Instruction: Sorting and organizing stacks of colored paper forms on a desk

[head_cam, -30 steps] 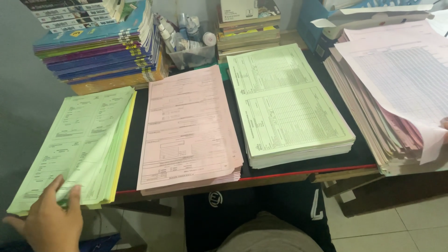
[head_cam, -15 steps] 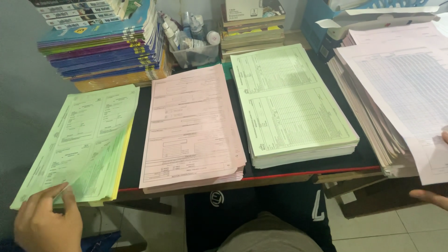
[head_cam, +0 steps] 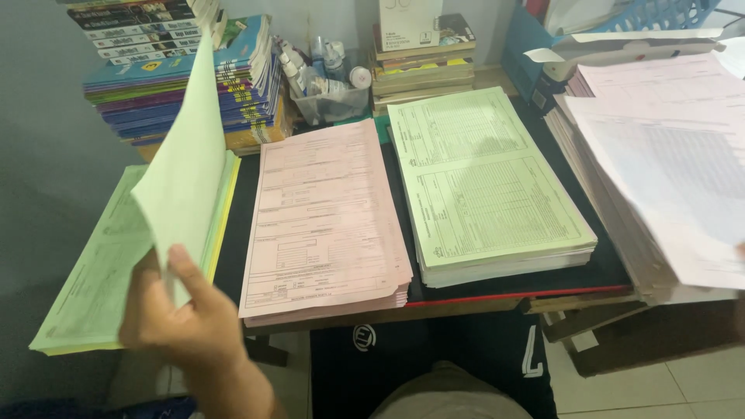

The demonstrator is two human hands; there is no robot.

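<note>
My left hand (head_cam: pixel 182 318) pinches the lower edge of a light green sheet (head_cam: pixel 186 147) and holds it up, curled, over the green and yellow form stack (head_cam: pixel 85 287) at the table's left end. A pink form stack (head_cam: pixel 322 217) lies beside it, then a thick green form stack (head_cam: pixel 489 186). At the far right a pale pink sheet (head_cam: pixel 675 186), blurred, is lifted off a tall pink and white stack (head_cam: pixel 613 209). Only a fingertip of my right hand (head_cam: pixel 741 250) shows at the frame edge, on that sheet.
Behind the stacks stand a pile of coloured books (head_cam: pixel 178 85), a clear tub of small bottles (head_cam: pixel 330 85), more books under a white box (head_cam: pixel 423 54) and a blue basket (head_cam: pixel 535 31). The table's red-trimmed front edge (head_cam: pixel 504 293) runs just above my lap.
My left hand has lifted the top green sheet from lying almost flat to standing upright. The pink sheet on the right has risen and shifted, and my right hand has slid nearly out of frame.
</note>
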